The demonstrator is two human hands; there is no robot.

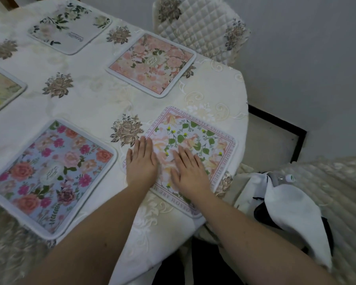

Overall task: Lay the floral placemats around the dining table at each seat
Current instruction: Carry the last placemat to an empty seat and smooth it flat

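Both my hands lie flat, fingers straight and gripping nothing: left hand (141, 161) over the near-left edge of the white square placemat with green leaves, yellow buds and a lettered pink border (201, 140), right hand (188, 171) pressing nearer its middle. This mat sits at the near-right seat, one corner close to the rim of the cream embroidered tablecloth (95, 103). Step in hand, as I judge it: smoothing and squaring this mat. Just left lies the blue placemat with pink and orange roses (49, 173). Farther off, the pink rose placemat (152, 64) before the quilted white chair (201, 23); beyond, the white placemat with dark-leaved pale blooms (70, 27); a yellow-green placemat (0, 89) at the left edge. Next move calls for lifting both palms without dragging the mat.
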